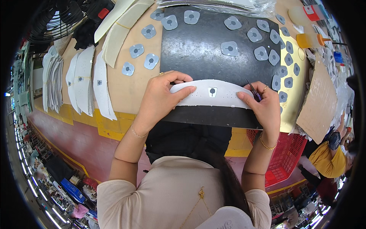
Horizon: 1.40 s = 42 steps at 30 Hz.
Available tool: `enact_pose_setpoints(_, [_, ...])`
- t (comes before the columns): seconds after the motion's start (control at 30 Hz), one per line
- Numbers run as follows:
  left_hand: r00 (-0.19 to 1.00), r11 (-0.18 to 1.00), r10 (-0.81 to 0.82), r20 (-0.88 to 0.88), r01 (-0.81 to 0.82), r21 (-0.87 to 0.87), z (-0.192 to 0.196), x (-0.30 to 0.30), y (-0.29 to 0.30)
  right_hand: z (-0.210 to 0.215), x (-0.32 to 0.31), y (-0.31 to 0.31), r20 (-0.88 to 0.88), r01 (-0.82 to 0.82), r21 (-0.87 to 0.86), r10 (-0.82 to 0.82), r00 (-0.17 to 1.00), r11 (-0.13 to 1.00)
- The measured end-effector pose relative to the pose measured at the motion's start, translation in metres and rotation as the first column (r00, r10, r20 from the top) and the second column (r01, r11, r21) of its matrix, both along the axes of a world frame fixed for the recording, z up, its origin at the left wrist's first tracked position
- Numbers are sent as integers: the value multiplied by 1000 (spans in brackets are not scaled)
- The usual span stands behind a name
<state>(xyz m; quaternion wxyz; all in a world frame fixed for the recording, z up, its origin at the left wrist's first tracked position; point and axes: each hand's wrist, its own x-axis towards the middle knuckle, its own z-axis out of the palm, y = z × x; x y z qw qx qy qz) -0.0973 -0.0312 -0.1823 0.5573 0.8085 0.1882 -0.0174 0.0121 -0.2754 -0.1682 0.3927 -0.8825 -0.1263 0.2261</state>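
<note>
A curved white strip [228,89] of sheet material is stretched between my two hands above the near edge of a black work mat [194,53]. Small holes dot the strip, and a dark keyhole-like mark [212,92] sits in a light frame at its middle. My left hand [162,91] pinches the strip's left end, thumb on top. At the other end my right hand [265,104] grips it between thumb and fingers. A slim pointed tool [255,92] with a purple part is also tucked in my right hand; its kind is unclear.
Grey rounded patches [229,48] with dark marks lie across the mat, the brown table [114,78] and a gold sheet [298,91]. White panels [81,82] are stacked left, near a fan [57,19]. Bottles [310,40] and cardboard [314,103] are right; a red basket [284,156] stands below.
</note>
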Motion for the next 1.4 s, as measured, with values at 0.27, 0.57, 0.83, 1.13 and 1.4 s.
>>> enact_pose_setpoints(0.27, [1000, 1000, 6, -3, -6, 16, 0, 0, -1, -4, 0, -2, 53, -47, -1, 47, 998, 999])
enact_pose_setpoints(0.57, [999, 997, -2, 47, -2, 75, -5, -2, -3, -2, -1, 2, 75, -26, -36, 28, 997, 999])
enact_pose_setpoints(0.83, [993, 987, -44, 108, 26, 161, -5, -2, -4, 0, -3, 4, 141, -41, -56, 48, 989, 998])
enact_pose_setpoints(1.13, [980, 793, -160, 121, 54, 607, 5, -12, -19, 1, -20, 12, 530, -11, -201, 118, 840, 980])
enact_pose_setpoints(1.4, [682, 555, -652, 331, 131, 822, -17, -9, -7, -16, -22, 8, 773, -448, -348, 523, 360, 823])
